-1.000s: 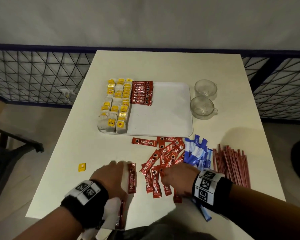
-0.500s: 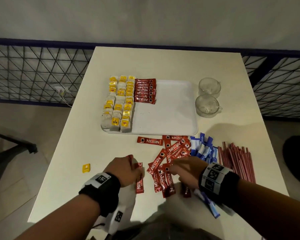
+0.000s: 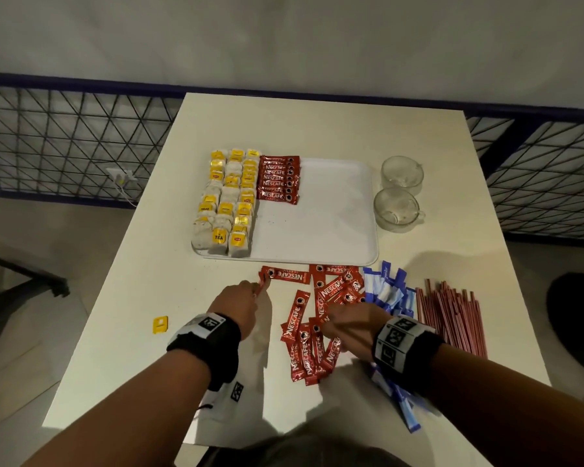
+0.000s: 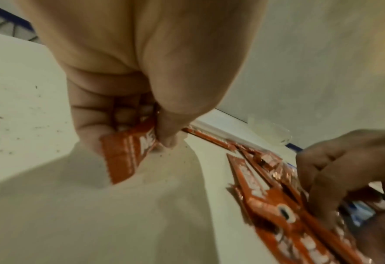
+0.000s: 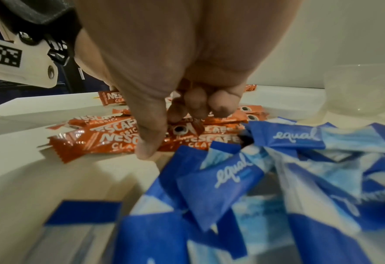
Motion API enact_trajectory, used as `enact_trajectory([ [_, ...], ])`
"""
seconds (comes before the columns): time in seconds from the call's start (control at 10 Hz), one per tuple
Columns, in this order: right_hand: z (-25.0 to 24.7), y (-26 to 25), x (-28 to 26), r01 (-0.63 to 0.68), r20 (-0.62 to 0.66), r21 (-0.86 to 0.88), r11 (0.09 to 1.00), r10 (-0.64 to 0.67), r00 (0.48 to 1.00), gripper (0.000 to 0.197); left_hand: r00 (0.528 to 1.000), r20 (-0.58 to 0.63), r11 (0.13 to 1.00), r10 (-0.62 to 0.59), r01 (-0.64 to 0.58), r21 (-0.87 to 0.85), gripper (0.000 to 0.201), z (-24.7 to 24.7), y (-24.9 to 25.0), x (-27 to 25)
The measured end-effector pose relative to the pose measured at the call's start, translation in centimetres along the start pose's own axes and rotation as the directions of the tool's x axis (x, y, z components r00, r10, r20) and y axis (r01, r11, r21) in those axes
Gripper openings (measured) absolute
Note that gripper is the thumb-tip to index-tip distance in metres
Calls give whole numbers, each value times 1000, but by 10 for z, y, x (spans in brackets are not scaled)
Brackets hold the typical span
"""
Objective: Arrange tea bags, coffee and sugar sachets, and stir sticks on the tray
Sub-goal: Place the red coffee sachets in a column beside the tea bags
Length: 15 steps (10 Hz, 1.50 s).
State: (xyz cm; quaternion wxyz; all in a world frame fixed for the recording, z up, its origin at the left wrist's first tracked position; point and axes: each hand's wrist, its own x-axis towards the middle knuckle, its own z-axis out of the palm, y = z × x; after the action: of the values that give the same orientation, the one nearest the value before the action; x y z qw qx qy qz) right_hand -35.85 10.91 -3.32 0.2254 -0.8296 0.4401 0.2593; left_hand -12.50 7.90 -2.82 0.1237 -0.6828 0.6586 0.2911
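A white tray (image 3: 334, 237) holds rows of yellow-tagged tea bags (image 3: 226, 203) on its left side, with a stack of red coffee sachets (image 3: 279, 178) beside them. In front of the tray lie a loose pile of coffee sachets (image 3: 317, 318), blue sugar sachets (image 3: 390, 291) and red stir sticks (image 3: 452, 315). My left hand (image 3: 255, 288) pinches a coffee sachet (image 4: 128, 153) between thumb and fingers, just left of a lone sachet (image 3: 289, 275). Curled over the pile, my right hand (image 3: 331, 318) pinches one sachet's end (image 5: 182, 129) with thumb and forefinger.
Two glass cups (image 3: 402, 171) (image 3: 397, 210) stand right of the tray. A yellow tag (image 3: 160, 324) lies alone on the table's left part. A white tagged piece (image 3: 223, 406) hangs at the near edge. A black mesh fence runs behind the table.
My left hand has moved away from the near edge toward the tray, carrying its sachet up to the lone sachet. My right hand has stayed over the coffee pile.
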Motion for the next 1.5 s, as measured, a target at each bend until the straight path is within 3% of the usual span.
enact_trajectory([
  [0.1,-17,-6,2,109,4,-34,993,-109,994,32,998,-25,992,-54,50,-116,22,-5,-3,-4],
  [0.2,-18,-11,6,179,15,8,984,-179,984,32,997,-27,972,-74,67,-224,19,-8,-2,-14],
  [0.3,-23,-25,9,165,-37,39,986,-163,986,33,997,-26,959,-74,64,-276,31,-5,6,-25],
  [0.5,-26,-30,14,72,-88,163,984,-58,994,16,995,89,977,-43,61,-203,102,14,29,-42],
  [0.6,-26,-19,10,59,-139,186,981,-33,990,19,992,58,990,-110,115,-79,110,28,35,-39],
  [0.7,-24,-11,7,82,-200,164,983,-49,979,23,994,29,994,-105,105,18,96,36,35,-31],
  [0.8,-24,-4,4,56,-277,176,983,-5,961,32,1000,-9,999,-23,23,39,70,32,21,-21],
  [0.9,-21,5,5,-18,-360,139,990,68,930,43,999,-36,996,35,-31,86,59,26,8,-15],
  [1.1,-17,12,14,-70,-312,167,983,120,942,51,996,53,987,68,-75,141,37,9,8,-1],
  [1.2,-22,12,16,-68,-325,191,979,128,937,47,986,114,986,124,-136,100,30,-6,3,0],
  [1.3,-36,9,20,-14,-379,323,946,142,915,43,968,162,981,193,-187,-48,21,-23,-7,-6],
  [1.4,-63,0,25,127,-444,542,831,155,882,40,959,155,962,238,-210,-174,8,-40,-14,-10],
  [1.5,-93,-11,30,218,-456,667,713,159,876,24,950,112,925,291,-250,-285,13,-54,-11,-11],
])
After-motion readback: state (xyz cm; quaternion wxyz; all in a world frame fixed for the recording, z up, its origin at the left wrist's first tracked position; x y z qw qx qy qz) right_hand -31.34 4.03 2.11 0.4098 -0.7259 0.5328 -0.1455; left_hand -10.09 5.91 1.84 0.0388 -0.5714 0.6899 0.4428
